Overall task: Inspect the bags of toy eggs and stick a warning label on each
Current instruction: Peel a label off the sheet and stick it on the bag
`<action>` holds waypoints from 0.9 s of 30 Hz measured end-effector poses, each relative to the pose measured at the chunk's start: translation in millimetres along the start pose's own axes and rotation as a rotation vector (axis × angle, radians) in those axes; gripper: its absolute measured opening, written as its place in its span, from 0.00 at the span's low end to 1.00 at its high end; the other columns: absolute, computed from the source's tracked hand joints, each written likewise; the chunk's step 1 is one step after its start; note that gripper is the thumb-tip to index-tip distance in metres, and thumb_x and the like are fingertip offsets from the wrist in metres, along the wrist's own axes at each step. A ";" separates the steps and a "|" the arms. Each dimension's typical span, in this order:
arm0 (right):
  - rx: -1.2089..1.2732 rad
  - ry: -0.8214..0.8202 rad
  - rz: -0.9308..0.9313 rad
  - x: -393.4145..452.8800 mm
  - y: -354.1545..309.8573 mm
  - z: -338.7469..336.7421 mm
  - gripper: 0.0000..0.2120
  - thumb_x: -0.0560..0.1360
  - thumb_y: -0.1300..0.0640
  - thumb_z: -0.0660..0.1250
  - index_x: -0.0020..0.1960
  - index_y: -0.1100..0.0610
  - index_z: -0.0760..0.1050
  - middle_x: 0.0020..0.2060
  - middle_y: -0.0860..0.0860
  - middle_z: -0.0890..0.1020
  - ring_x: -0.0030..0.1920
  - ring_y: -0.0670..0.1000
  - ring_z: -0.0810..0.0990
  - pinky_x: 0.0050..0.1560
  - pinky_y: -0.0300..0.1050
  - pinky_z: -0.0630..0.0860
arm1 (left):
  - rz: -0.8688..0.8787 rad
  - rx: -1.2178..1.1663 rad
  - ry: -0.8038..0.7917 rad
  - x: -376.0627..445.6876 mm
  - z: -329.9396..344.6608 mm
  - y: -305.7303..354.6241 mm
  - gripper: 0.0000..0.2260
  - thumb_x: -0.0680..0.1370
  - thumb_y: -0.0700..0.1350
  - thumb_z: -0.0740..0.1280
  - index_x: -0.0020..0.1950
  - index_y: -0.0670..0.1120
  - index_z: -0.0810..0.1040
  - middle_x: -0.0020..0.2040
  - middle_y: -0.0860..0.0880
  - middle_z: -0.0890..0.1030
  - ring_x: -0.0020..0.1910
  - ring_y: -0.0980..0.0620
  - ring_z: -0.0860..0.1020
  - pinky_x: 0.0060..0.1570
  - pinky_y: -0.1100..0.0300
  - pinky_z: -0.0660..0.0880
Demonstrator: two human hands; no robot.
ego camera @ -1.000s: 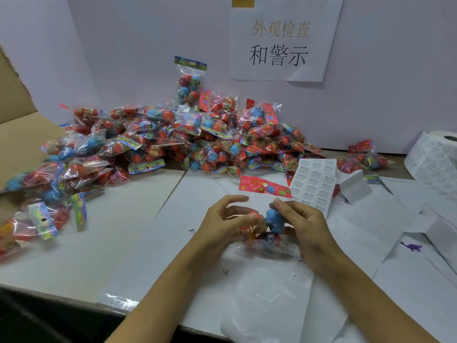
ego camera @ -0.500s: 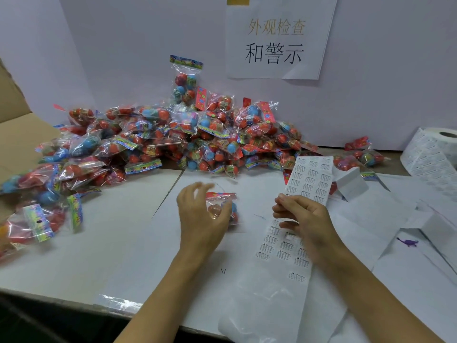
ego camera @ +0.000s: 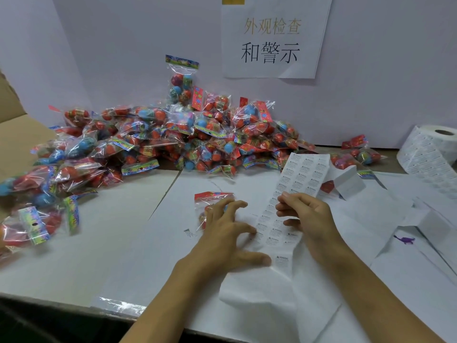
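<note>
One clear bag of red and blue toy eggs (ego camera: 210, 203) with a red header lies flat on the white paper in front of me. My left hand (ego camera: 227, 236) rests over its right side with fingers spread; the fingertips reach the bag and the edge of the label strip. A long white strip of small warning labels (ego camera: 305, 173) runs from the table's front edge up towards the pile. My right hand (ego camera: 306, 216) pinches that strip near its middle, fingers curled at its edge.
A big pile of egg bags (ego camera: 173, 134) fills the back and left of the table, spilling into a cardboard box (ego camera: 14, 137). A roll of labels (ego camera: 430, 149) stands at the far right, two bags (ego camera: 358, 154) beside it. Loose backing paper (ego camera: 420, 219) lies right.
Both hands held the bag a second ago. The left hand carried it left and laid it on the table, then spread over it. The right hand moved to the label strip and pinched it.
</note>
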State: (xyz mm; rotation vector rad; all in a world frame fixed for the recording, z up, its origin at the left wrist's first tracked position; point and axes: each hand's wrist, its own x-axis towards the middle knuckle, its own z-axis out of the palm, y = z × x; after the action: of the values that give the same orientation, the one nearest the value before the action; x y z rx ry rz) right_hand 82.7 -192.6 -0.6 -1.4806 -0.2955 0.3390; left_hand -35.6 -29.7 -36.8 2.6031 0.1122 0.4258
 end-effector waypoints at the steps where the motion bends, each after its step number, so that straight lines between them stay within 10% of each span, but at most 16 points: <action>1: -0.012 -0.007 -0.009 -0.5 0.3 -0.2 0.08 0.78 0.56 0.70 0.42 0.56 0.84 0.37 0.51 0.86 0.39 0.48 0.84 0.36 0.38 0.77 | 0.012 0.002 0.028 1.1 1.4 -0.6 0.24 0.66 0.68 0.77 0.55 0.55 0.87 0.76 0.54 0.66 0.78 0.53 0.50 0.77 0.50 0.52; 7: -0.151 -0.004 -0.177 -4.3 2.9 -0.3 0.03 0.74 0.53 0.76 0.46 0.51 0.84 0.40 0.47 0.86 0.43 0.43 0.84 0.45 0.40 0.77 | -0.020 -0.083 0.310 6.5 1.2 -6.0 0.05 0.73 0.52 0.79 0.46 0.52 0.90 0.62 0.49 0.77 0.63 0.51 0.62 0.63 0.52 0.62; 12: -0.315 0.051 -0.223 -5.3 1.3 -4.0 0.24 0.60 0.34 0.76 0.48 0.48 0.81 0.41 0.45 0.81 0.42 0.41 0.79 0.40 0.32 0.75 | -0.107 -0.201 0.457 8.3 -5.4 -4.1 0.03 0.75 0.49 0.77 0.47 0.52 0.89 0.55 0.51 0.72 0.56 0.54 0.64 0.57 0.49 0.71; 16: -0.157 -0.211 -0.078 -9.0 0.3 2.6 0.21 0.63 0.45 0.79 0.52 0.53 0.82 0.42 0.49 0.87 0.43 0.44 0.85 0.39 0.36 0.79 | -0.075 -0.214 0.401 6.1 -5.5 -1.1 0.06 0.75 0.49 0.77 0.50 0.51 0.89 0.54 0.50 0.71 0.56 0.51 0.67 0.56 0.46 0.74; 21: 0.006 -0.127 -0.074 -8.6 -1.0 4.6 0.03 0.74 0.64 0.74 0.48 0.60 0.83 0.39 0.53 0.87 0.39 0.48 0.85 0.36 0.37 0.79 | -0.097 -0.346 0.545 6.1 -13.0 0.6 0.17 0.69 0.49 0.82 0.47 0.47 0.77 0.45 0.50 0.74 0.41 0.56 0.72 0.40 0.69 0.71; 27: 0.102 -0.033 -0.045 -7.3 -2.7 3.1 0.05 0.76 0.61 0.73 0.51 0.60 0.82 0.42 0.56 0.87 0.41 0.52 0.86 0.39 0.40 0.81 | -0.349 -0.825 0.138 3.2 -21.4 11.1 0.23 0.66 0.66 0.78 0.39 0.47 0.81 0.35 0.55 0.83 0.35 0.55 0.82 0.34 0.67 0.75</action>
State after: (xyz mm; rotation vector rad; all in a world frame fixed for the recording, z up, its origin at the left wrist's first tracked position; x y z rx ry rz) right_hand 74.9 -192.8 2.4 -1.3674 -0.3328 0.3376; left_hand -39.4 -29.0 -12.7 1.7021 0.3495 0.4094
